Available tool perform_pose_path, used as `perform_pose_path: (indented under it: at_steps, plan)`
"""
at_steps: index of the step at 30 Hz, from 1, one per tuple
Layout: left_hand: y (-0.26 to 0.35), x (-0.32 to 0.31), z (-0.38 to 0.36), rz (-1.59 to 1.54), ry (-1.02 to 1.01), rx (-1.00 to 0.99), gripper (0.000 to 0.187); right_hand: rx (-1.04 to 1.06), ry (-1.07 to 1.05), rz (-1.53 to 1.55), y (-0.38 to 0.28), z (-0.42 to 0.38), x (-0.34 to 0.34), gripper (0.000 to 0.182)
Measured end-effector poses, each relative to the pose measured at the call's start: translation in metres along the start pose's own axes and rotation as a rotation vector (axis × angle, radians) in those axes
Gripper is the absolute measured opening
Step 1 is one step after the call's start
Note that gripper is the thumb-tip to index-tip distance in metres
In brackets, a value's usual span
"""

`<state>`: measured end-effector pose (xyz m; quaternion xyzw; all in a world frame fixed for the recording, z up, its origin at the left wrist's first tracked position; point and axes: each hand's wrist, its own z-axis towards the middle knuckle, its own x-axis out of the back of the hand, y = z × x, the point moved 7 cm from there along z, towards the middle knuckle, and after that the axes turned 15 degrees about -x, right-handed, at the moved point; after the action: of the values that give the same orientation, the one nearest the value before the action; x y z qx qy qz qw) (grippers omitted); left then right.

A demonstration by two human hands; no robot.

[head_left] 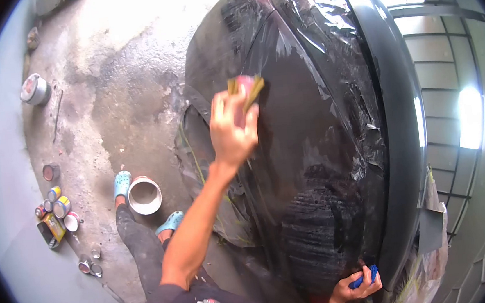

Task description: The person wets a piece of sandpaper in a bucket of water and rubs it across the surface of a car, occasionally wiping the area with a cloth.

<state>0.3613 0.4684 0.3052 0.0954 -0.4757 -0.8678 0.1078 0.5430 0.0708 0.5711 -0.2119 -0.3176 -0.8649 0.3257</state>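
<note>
My left hand (234, 130) reaches over the dark car panel (291, 112), its fingers closed around a pink block wrapped in yellow-brown sandpaper (255, 86). The block rests against the panel's dull surface. Lower right, my right hand (356, 285) grips a blue cloth (371, 274) near the panel's lower edge. Streaked wet patches and scuffs mark the panel. Dark plastic sheeting (372, 139) clings along its right side, beside a glossy dark car part (398, 101).
A white bucket (144, 196) stands on the concrete floor near my feet in light blue clogs (122, 183). Several paint cans (61, 207) sit by the left wall, with a larger tub (35, 89) farther up. Torn masking paper (432, 238) hangs at lower right.
</note>
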Motion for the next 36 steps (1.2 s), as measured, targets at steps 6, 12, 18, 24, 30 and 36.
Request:
perform_pose_path:
  at_steps: [6,12,18,24,30,36]
  plan:
    - [0.067,0.019,-0.08,-0.064,-0.044,0.106,0.039,-0.01,0.021,0.014,-0.005,0.003,0.001,0.016]
    - [-0.003,-0.001,0.012,-0.024,0.031,0.0,0.036,-0.071,0.0,0.005,0.007,-0.006,-0.001,0.017]
    - [0.067,0.022,-0.076,-0.04,-0.044,0.059,0.045,-0.045,0.082,0.052,-0.022,0.014,0.009,0.024]
    - [-0.002,0.005,-0.007,0.01,-0.029,-0.026,0.038,-0.041,0.085,0.032,-0.024,0.014,0.006,0.026]
    - [0.067,0.025,-0.087,-0.025,-0.052,0.078,0.04,-0.044,0.084,0.048,-0.024,0.017,0.009,0.026]
    - [0.013,0.013,-0.039,0.04,-0.002,0.165,0.033,-0.012,0.026,0.014,0.001,-0.001,-0.001,0.017]
